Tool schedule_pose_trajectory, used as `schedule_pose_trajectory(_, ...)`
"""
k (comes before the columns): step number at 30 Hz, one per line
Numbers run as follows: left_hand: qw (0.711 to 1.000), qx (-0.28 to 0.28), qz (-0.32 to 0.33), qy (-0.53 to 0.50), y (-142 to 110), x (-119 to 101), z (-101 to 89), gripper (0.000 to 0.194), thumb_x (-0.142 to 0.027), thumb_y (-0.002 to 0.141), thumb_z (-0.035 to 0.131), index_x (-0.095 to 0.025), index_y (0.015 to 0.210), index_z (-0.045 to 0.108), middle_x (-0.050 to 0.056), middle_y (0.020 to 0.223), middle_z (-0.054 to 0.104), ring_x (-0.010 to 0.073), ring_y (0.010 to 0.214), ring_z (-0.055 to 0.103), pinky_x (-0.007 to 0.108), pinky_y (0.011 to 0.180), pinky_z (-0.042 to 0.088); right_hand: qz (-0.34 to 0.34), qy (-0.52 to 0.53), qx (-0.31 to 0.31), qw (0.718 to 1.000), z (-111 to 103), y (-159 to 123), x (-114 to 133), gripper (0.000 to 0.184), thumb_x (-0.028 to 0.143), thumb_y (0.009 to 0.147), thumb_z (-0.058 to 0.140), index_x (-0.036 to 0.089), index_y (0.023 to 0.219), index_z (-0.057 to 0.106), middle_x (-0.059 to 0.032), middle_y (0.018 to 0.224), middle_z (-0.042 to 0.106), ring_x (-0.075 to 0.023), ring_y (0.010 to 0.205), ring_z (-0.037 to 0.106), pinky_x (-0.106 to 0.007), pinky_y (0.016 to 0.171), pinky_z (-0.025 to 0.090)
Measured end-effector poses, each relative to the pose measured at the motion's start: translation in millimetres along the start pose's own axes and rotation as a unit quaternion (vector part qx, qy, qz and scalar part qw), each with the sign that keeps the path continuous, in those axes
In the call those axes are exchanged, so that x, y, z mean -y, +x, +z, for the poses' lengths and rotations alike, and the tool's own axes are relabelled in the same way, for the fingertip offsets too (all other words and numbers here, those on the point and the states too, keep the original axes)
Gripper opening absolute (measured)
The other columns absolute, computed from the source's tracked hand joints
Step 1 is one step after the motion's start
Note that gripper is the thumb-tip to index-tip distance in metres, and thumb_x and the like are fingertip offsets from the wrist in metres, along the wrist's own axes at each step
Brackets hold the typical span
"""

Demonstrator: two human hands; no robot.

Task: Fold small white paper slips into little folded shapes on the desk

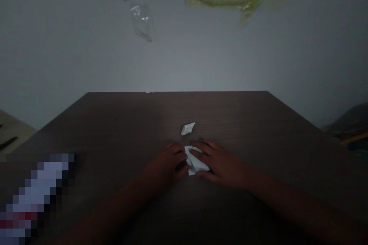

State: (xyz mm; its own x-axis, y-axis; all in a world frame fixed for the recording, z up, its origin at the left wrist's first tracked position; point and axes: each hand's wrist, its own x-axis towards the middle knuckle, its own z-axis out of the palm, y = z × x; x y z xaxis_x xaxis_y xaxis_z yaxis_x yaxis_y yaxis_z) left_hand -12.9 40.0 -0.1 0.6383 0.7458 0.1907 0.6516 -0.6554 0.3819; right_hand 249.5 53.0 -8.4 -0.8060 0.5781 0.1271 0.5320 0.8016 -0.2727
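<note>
Left hand (168, 160): fingers curled, gripping folded paper (196, 159) | Right hand (220, 163): fingers spread, pressing down on it | Paper: between hands on dark table (230, 122) | Paper scrap (188, 128): just ahead, untouched

The scene is dim, with a flat grey cast. The grey wall (184, 57) is brightest just above the far edge of the dark wooden table (115, 122) and fades toward the corners of the frame, while the bottom of the frame sinks almost to black. The source of light is hard to place, though it seems to fall from ahead and above. The left hand (163, 162) and the right hand (221, 164) look underexposed, with soft shadows beneath them. The folded white paper (195, 160) is the brightest thing and looks slightly washed out. The strips of tape (230, 2) glint faintly at upper right. Detail is soft throughout, and the table's side edges splay outward with wide-angle distortion. A coarse pixelated patch (37, 199) blocks the lower left.
</note>
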Motion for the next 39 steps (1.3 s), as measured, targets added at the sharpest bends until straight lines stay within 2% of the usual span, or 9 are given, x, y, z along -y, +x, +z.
schedule_pose_trajectory(5,1.0,-0.008,-0.027,0.006,2,-9,1.3,0.015,-0.024,0.098,0.076,-0.019,0.112,0.077,0.011,0.119,0.074,0.0317,0.115,0.067,0.05,0.105,0.057,0.006,-0.012,-0.021,1.0,-2,2,6,0.072,0.056,0.107,0.061,0.012,0.163,0.049,-0.023,0.16,0.054,-0.0412,0.144,0.051,-0.062,0.121,0.046)
schedule_pose_trajectory(10,0.999,-0.032,-0.032,-0.012,5,-10,1.2,0.016,-0.018,0.103,0.06,-0.021,0.104,0.075,0.007,0.11,0.074,0.0264,0.105,0.068,0.045,0.1,0.058,0.015,-0.022,-0.024,0.999,1,4,9,0.073,0.061,0.104,0.064,0.018,0.161,0.05,-0.0202,0.156,0.057,-0.0408,0.14,0.052,-0.062,0.118,0.046)
schedule_pose_trajectory(14,0.998,-0.046,-0.046,-0.008,5,-8,6.6,0.01,-0.021,0.098,0.068,-0.019,0.106,0.073,0.009,0.114,0.074,0.0293,0.108,0.069,0.047,0.1,0.058,0.02,-0.017,-0.024,0.999,2,4,10,0.075,0.064,0.103,0.065,0.018,0.161,0.05,-0.0215,0.156,0.057,-0.0415,0.139,0.052,-0.065,0.116,0.047)
schedule_pose_trajectory(21,0.998,-0.041,-0.033,0.028,0,-10,9.4,0.049,-0.013,0.087,0.074,-0.021,0.135,0.066,0.011,0.125,0.073,0.0329,0.115,0.068,0.05,0.101,0.059,0.028,0.004,-0.028,0.999,-1,5,11,0.072,0.06,0.105,0.065,0.011,0.157,0.054,-0.024,0.152,0.06,-0.0406,0.135,0.054,-0.063,0.116,0.046)
schedule_pose_trajectory(27,0.998,-0.014,0.005,0.067,3,-8,11.4,0.015,-0.013,0.097,0.069,-0.02,0.107,0.077,0.009,0.112,0.076,0.0312,0.106,0.07,0.046,0.094,0.058,0.035,0.027,-0.038,0.998,0,4,10,0.074,0.06,0.101,0.069,0.017,0.16,0.053,-0.0212,0.154,0.06,-0.0409,0.139,0.054,-0.062,0.119,0.044)
schedule_pose_trajectory(30,0.998,-0.019,0.008,0.057,3,1,14.3,0.014,-0.011,0.099,0.066,-0.02,0.102,0.077,0.008,0.11,0.076,0.0282,0.104,0.071,0.043,0.093,0.059,0.015,0.033,-0.035,0.999,-5,2,6,0.078,0.061,0.1,0.071,0.016,0.161,0.051,-0.0217,0.16,0.055,-0.0407,0.148,0.047,-0.062,0.123,0.04)
schedule_pose_trajectory(33,0.998,-0.025,0.021,0.047,2,9,16.0,0.017,-0.011,0.1,0.064,-0.022,0.105,0.076,0.007,0.113,0.076,0.0258,0.105,0.071,0.04,0.093,0.059,-0.047,0.045,-0.052,0.997,-12,0,-1,0.064,0.055,0.103,0.069,0.017,0.154,0.059,-0.0206,0.161,0.055,-0.0374,0.154,0.042,-0.061,0.125,0.038)
schedule_pose_trajectory(36,0.998,-0.019,0.035,0.051,2,11,15.4,0.017,-0.011,0.1,0.065,-0.022,0.107,0.075,0.006,0.113,0.075,0.0262,0.106,0.07,0.041,0.094,0.058,-0.087,0.077,-0.065,0.991,-16,-1,-7,0.042,0.043,0.106,0.066,0.019,0.14,0.07,-0.0175,0.15,0.065,-0.031,0.142,0.056,-0.054,0.12,0.046)
schedule_pose_trajectory(39,0.998,-0.01,0.04,0.055,3,10,13.4,0.017,-0.01,0.1,0.064,-0.021,0.105,0.075,0.007,0.112,0.075,0.0269,0.105,0.069,0.042,0.093,0.058,-0.095,0.113,-0.068,0.987,-18,-2,-11,0.035,0.04,0.105,0.068,0.017,0.131,0.075,-0.018,0.142,0.07,-0.0291,0.134,0.063,-0.051,0.115,0.05)
